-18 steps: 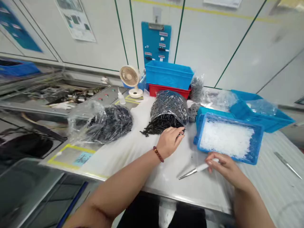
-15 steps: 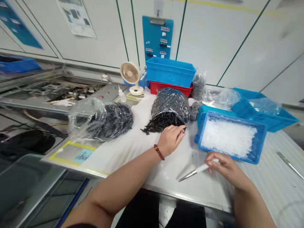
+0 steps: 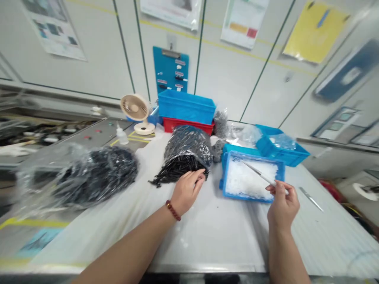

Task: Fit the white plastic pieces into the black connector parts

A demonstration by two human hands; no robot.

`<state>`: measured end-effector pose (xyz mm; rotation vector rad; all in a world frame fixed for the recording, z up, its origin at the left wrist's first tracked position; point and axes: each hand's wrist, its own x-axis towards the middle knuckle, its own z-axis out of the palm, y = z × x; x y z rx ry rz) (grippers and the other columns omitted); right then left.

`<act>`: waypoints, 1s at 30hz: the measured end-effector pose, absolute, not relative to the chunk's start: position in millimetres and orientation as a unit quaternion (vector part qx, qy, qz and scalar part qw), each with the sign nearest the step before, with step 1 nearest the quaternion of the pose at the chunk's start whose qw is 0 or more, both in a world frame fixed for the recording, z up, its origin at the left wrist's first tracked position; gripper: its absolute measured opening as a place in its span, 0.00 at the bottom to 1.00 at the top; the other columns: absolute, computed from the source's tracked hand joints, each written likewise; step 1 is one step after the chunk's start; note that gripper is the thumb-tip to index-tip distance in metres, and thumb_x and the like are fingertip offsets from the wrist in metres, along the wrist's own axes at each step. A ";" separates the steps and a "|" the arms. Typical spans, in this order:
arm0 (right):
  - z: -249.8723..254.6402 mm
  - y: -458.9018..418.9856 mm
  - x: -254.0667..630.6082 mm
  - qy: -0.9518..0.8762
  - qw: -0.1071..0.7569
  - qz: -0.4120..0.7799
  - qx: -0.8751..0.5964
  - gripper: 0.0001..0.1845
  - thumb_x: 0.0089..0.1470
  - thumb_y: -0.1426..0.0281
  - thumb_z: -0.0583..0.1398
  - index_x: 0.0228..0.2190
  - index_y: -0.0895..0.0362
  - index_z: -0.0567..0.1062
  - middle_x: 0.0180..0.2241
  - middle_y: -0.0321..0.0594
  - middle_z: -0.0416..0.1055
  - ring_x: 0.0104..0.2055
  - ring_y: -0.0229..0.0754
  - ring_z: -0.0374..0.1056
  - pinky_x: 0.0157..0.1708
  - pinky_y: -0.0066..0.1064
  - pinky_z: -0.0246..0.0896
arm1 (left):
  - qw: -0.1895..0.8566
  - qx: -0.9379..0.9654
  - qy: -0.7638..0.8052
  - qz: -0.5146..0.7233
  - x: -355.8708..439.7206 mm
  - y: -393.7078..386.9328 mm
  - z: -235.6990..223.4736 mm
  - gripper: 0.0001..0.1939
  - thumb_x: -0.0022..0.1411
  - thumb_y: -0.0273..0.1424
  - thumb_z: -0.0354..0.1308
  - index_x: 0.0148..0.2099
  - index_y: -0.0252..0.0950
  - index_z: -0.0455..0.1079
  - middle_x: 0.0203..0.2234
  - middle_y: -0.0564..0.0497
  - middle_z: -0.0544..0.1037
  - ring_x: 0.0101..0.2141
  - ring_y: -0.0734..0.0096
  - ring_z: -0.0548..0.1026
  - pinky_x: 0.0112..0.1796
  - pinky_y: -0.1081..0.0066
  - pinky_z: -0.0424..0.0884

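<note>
My left hand (image 3: 188, 189), with a beaded bracelet on the wrist, is at the mouth of a clear bag (image 3: 189, 144) of thin black rod-like parts (image 3: 180, 165). Its fingers are curled together, and what they hold, if anything, I cannot make out. In my right hand (image 3: 284, 201) is a slim tool with a white handle and a pointed metal tip (image 3: 256, 170). The tip points up and left over a blue tray (image 3: 282, 173) filled with small white pieces (image 3: 251, 179). Whether the tip touches the pieces I cannot tell.
A second clear bag of black parts (image 3: 94, 173) lies to the left. Behind stand a small fan (image 3: 135, 108), a squeeze bottle (image 3: 122, 135) and a blue bin (image 3: 186, 107) on a red one (image 3: 188, 125). On the right lies a thin metal tool (image 3: 311, 199).
My right hand has raised the white-handled tool and swung its tip from the table to over the tray. My left hand stays by the black parts. The camera view has shifted.
</note>
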<state>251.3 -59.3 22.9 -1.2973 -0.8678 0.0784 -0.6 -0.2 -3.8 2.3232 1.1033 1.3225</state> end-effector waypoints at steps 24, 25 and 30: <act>42.4 -67.5 244.9 -0.588 0.383 -0.338 -0.627 0.16 0.59 0.63 0.49 0.29 0.57 0.71 0.22 0.38 0.71 0.28 0.41 0.64 0.35 0.32 0.52 | 0.072 0.828 0.382 0.405 3.8 9.9 -20.9 0.14 0.66 0.32 0.41 0.49 0.36 0.61 0.33 0.50 0.74 0.33 0.68 0.70 0.37 0.66 0.65; 45.5 -67.7 244.6 -0.592 0.377 -0.341 -0.626 0.15 0.59 0.63 0.49 0.29 0.57 0.71 0.22 0.38 0.70 0.28 0.41 0.64 0.36 0.33 0.52 | 0.071 0.829 0.381 0.403 4.1 9.8 -21.1 0.14 0.66 0.32 0.40 0.49 0.35 0.61 0.33 0.50 0.74 0.33 0.68 0.70 0.37 0.66 0.65; 49.1 -50.6 249.6 -0.589 0.369 -0.316 -0.646 0.18 0.59 0.62 0.47 0.27 0.56 0.71 0.20 0.38 0.68 0.26 0.41 0.63 0.34 0.33 0.51 | 0.068 0.828 0.381 0.406 4.2 9.2 -19.1 0.14 0.66 0.31 0.41 0.49 0.35 0.62 0.32 0.50 0.74 0.32 0.69 0.71 0.37 0.67 0.66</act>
